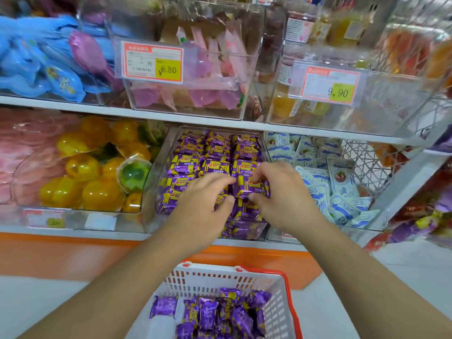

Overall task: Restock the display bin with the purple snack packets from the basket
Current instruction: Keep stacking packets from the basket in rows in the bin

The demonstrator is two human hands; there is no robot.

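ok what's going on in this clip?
A person is restocking a clear display bin on the lower shelf with purple snack packets. The right hand pinches one packet over the bin's front rows, and the left hand rests on the packets beside it, fingers at the same packet. The bin looks nearly full. A white basket with red trim on the floor below still holds more purple packets.
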